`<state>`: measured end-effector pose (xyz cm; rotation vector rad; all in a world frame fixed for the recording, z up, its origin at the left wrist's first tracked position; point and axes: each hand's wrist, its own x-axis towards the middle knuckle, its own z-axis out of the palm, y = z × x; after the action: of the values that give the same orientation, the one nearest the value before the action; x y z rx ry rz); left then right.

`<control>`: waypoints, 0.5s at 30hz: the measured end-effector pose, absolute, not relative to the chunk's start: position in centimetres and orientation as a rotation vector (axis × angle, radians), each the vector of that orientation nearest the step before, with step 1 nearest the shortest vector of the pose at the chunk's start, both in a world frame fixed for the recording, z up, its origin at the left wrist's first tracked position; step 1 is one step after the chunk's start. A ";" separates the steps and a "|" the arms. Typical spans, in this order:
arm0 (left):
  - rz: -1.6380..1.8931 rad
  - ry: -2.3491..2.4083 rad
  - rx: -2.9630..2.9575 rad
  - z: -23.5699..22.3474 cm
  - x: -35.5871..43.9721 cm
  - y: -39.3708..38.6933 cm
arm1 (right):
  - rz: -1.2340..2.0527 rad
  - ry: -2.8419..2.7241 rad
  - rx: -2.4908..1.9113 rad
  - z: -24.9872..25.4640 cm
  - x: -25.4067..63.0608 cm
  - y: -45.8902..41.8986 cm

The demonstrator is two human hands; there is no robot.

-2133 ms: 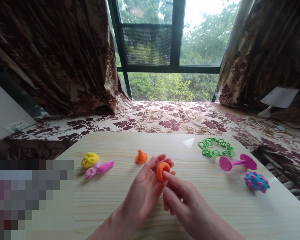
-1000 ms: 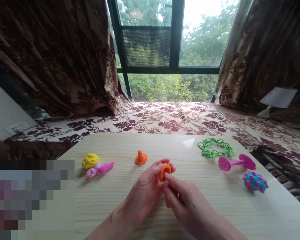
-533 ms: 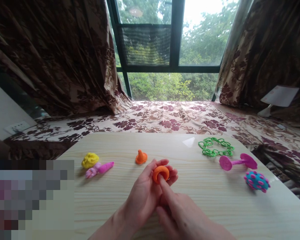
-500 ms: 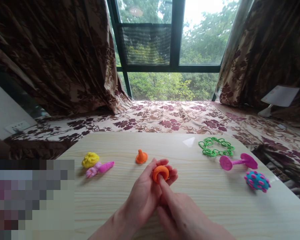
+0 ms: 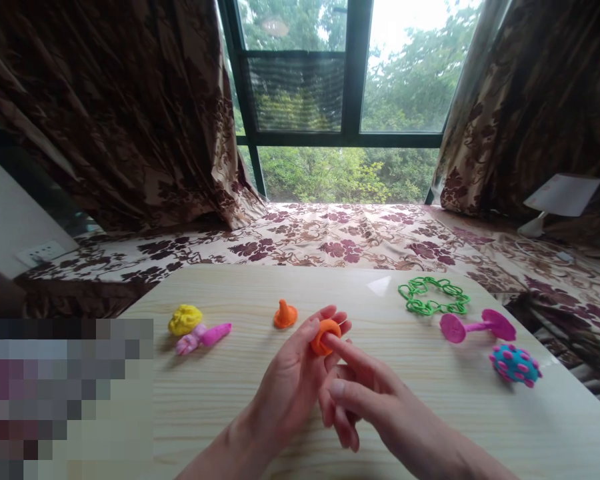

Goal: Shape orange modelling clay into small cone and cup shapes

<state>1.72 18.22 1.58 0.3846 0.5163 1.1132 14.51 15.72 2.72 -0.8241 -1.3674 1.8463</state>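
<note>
My left hand (image 5: 293, 373) is cupped around a small hollow piece of orange modelling clay (image 5: 322, 339), its thumb on the near rim and its fingers behind. The index finger of my right hand (image 5: 370, 393) reaches into the hollow. The right thumb stands apart from that finger, and the other right fingers are loosely curled with nothing visible in them. Just beyond my left hand, an orange clay piece with a pointed top and a wide brim (image 5: 285, 315) sits on the pale wooden table (image 5: 240, 413).
At the left lie a ruffled yellow clay piece (image 5: 185, 320) and a pink clay piece with a tapered end (image 5: 215, 335). To the right are a green clay chain (image 5: 414, 307), a magenta dumbbell-shaped piece (image 5: 475, 327) and a blue clay lump with pink dots (image 5: 515, 365).
The orange clay has tilted and moved slightly up and right with my left hand. My right hand has rolled, and its thumb and curled fingers now show. The other clay pieces stay put.
</note>
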 end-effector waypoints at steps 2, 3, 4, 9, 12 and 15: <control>1.116 0.545 0.393 1.2 1.8 18.2 | 1.870 -1.406 -0.849 2.6 14.5 15.6; 1.113 0.565 0.407 1.0 1.7 18.2 | 1.814 -1.472 -0.890 2.3 14.4 15.5; 1.108 0.585 0.425 0.8 1.7 18.2 | 1.701 -1.572 -0.940 2.0 14.4 15.5; 1.054 0.639 0.473 0.2 1.4 18.3 | 0.890 -2.133 -0.992 0.1 14.4 15.4; 1.035 0.630 0.411 0.4 1.4 18.2 | 0.723 -2.236 -1.024 -0.5 14.3 15.4; 1.037 0.619 0.364 0.6 1.5 18.2 | 0.645 -2.282 -1.109 -0.7 14.3 15.4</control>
<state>1.49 18.23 0.58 0.3644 0.6193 1.0369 14.25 15.41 -0.71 -1.1089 -2.2821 0.6450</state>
